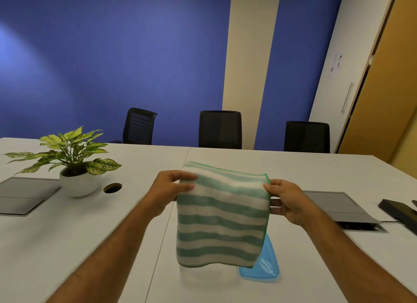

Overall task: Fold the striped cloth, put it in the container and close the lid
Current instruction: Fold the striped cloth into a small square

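Both hands, the left hand (172,185) and right hand (285,201), pinch the striped cloth's (222,217) top corners, letting it hang flat above the bench (90,246), probably to fold it squarely beside the blue lid (267,264).

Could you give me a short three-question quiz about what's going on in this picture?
1. True or false: the striped cloth lies flat on the table.
2. Which hands hold the cloth? A) left hand only B) right hand only C) both
3. Fill in: the blue lid shows below the cloth's lower ____ corner.

Key: 1 false, it hangs in the air, doubled over; 2 C, one hand at each upper corner; 3 right.
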